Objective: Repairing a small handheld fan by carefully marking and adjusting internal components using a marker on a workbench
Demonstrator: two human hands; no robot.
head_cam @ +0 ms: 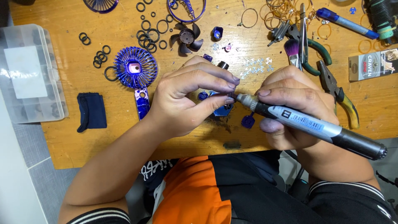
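My left hand (188,97) pinches a tiny dark part (230,96) between thumb and fingertips, just above a blue metallic piece (223,110) lying on the wooden table (62,137). My right hand (292,108) grips a grey and black marker pen (315,126) like a pencil. Its tip touches the tiny part at my left fingertips. A small blue round piece (248,121) lies below the marker tip. A blue fan grille with a handle (136,68) lies left of my left hand.
A black fan impeller (187,38), several black rubber rings (149,35), a clear plastic organiser box (27,74), a dark cloth (92,112), pliers (338,93), a small brush (292,49), a blue pen (346,23), a small carton (373,64) and gold rings (282,8) lie around.
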